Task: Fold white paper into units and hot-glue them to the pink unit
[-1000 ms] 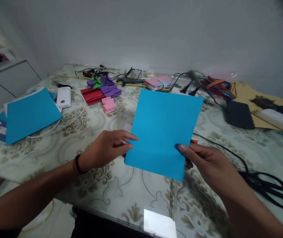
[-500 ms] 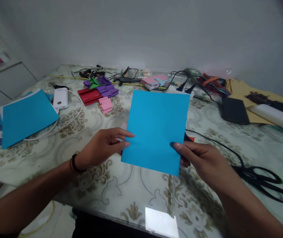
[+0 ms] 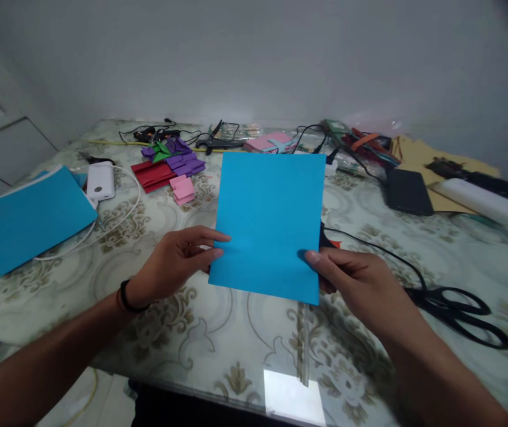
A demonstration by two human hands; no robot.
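A plain blue sheet of paper (image 3: pixel 267 219) is held up above the table, tilted toward me. My right hand (image 3: pixel 352 273) is closed on its lower right edge, thumb on the front and fingers behind. At the lower left edge, my left hand (image 3: pixel 183 258) pinches the sheet, with part of its fingers hidden behind it. Black-handled scissors (image 3: pixel 454 308) lie on the table to the right of my right hand. Behind the sheet's right edge a small dark and orange item shows partly; its kind is hidden.
More blue paper (image 3: pixel 40 216) lies at the left beside a white power bank (image 3: pixel 101 180) with a white cable. Folded red paper (image 3: pixel 152 176), pink paper (image 3: pixel 183 190) and purple paper (image 3: pixel 185 163) sit behind. A black phone-like slab (image 3: pixel 409 191) rests at the right.
The view has shifted slightly, so most things sit a little further left in the picture. Both hands keep their hold on the blue sheet, which looks a little more upright.
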